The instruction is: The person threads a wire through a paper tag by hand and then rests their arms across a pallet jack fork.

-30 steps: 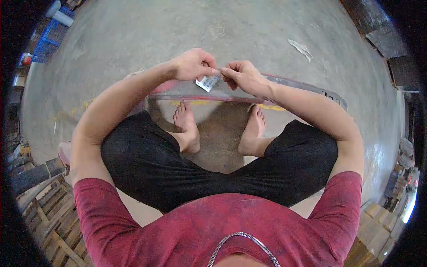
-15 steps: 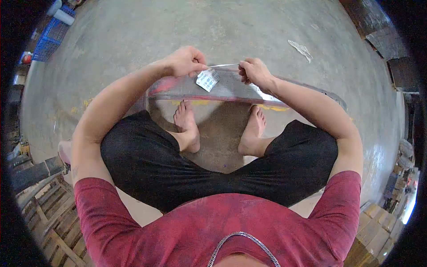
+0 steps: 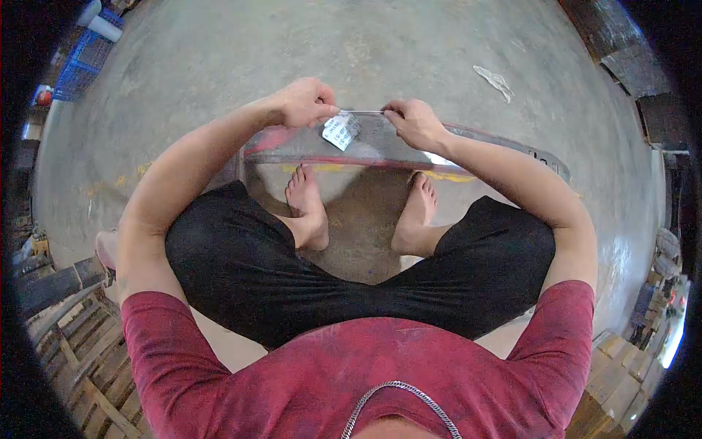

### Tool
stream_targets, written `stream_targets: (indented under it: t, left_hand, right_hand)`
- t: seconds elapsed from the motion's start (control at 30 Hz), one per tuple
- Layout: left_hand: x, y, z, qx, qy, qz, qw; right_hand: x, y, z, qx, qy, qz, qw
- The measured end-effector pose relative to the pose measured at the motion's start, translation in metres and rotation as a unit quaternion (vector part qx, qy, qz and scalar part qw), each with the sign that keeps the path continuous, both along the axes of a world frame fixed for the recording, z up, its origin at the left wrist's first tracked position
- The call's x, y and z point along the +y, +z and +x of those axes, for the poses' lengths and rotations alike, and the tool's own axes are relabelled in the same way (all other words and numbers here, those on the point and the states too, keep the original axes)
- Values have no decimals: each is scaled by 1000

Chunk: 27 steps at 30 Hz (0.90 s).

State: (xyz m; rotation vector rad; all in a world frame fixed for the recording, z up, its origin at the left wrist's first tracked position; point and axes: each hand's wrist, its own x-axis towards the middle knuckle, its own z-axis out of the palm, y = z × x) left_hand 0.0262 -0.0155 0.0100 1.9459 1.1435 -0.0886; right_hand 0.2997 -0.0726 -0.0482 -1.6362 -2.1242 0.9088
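A thin white strip (image 3: 362, 111) runs nearly level between my two hands. My left hand (image 3: 308, 104) pinches its left end between thumb and fingertips, just above a white printed label (image 3: 341, 130). The strip's right end is in the pinched fingers of my right hand (image 3: 413, 123), at the far edge of a long panel. This panel (image 3: 380, 150), grey with red edges and a glossy surface, lies crosswise in front of my feet. The label rests on its left half, with its print upside down to me. What the panel belongs to cannot be made out.
My bare feet (image 3: 307, 197) stand on the concrete floor behind the panel. A crumpled white scrap (image 3: 494, 83) lies ahead on the right. A blue crate (image 3: 82, 64) is at the far left, wooden pallets (image 3: 91, 366) at the near left, and cardboard boxes (image 3: 618, 380) at the near right.
My right hand has moved slightly left, closer to my left hand, and the span of strip between them is shorter. My left hand has barely moved.
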Motion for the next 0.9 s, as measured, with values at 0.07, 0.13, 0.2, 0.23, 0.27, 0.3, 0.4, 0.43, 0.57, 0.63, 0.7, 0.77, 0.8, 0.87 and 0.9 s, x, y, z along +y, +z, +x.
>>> stream_targets:
  t: [0.07,0.13,0.2,0.23,0.27,0.3,0.4,0.43,0.57,0.63,0.7,0.77,0.8,0.87,0.9]
  left_hand:
    - [1,1,1,5,-12,6,1000]
    - [0,2,-1,12,-19,1,1000]
    - [-1,3,-1,18,-26,-3,999]
    - [-2,3,-2,19,-29,-5,999]
    - [-3,3,-1,21,-32,-8,999]
    - [-3,3,-1,21,-31,-7,999]
    - [-3,1,-2,15,-38,-14,999]
    - [-3,1,-1,26,-46,-20,998]
    - [-1,-5,-1,24,-79,-14,997]
    - [0,-4,-2,22,-88,-6,996]
    - [1,-5,-2,21,-98,1,995]
    - [1,-8,-9,40,-105,5,994]
    - [0,-7,-11,39,-105,5,994]
    - [-3,-6,-15,57,-112,11,992]
    - [-2,-8,-16,57,-112,11,992]
  right_hand:
    - [1,1,1,-11,21,10,1000]
    - [-4,8,-2,-11,41,-17,999]
    - [-7,6,-3,-22,54,-15,998]
    - [-7,5,-4,-33,69,-12,997]
    - [-7,3,-4,-32,69,-12,997]
    - [-7,4,-3,-37,78,-23,996]
    - [-9,9,-7,-51,99,-38,993]
    - [-9,12,-9,-60,110,-43,991]
    - [-6,6,-8,-49,138,-20,989]
    - [-5,6,-9,-65,152,-16,986]
    - [-4,6,-9,-83,159,-8,984]
    - [-7,6,-15,-102,164,1,981]
    - [-7,4,-15,-101,178,33,978]
    - [-11,-2,-17,-99,189,65,975]
    - [-10,-2,-17,-117,193,56,973]
